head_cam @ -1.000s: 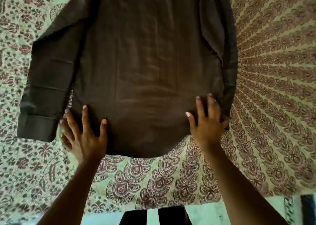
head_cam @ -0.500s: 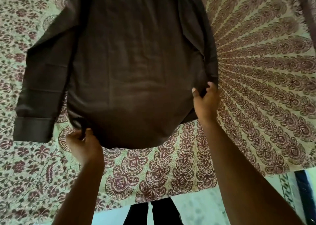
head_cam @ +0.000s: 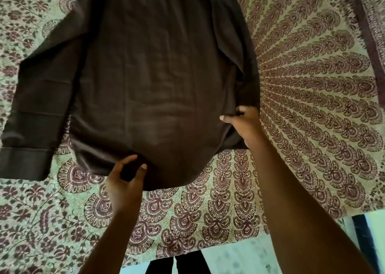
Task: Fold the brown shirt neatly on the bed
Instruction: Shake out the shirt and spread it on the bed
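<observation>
While its collar is cut off, both the left hand [head_cam: 125, 182] and right hand [head_cam: 242, 122] grip the brown shirt [head_cam: 156, 76].

Bed [head_cam: 312, 90]: I log a cream cover printed in maroon paisley fans and flowers. Lying directly on it, one brown shirt [head_cam: 158, 76], spread flat (long sleeve angled toward the left edge), its rounded hem close to the near edge.

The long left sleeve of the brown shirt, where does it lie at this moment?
In the head view the long left sleeve lies flat at the picture's left on the patterned bedsheet, beside the brown cotton shirt, its cuff left of the left hand.
</observation>
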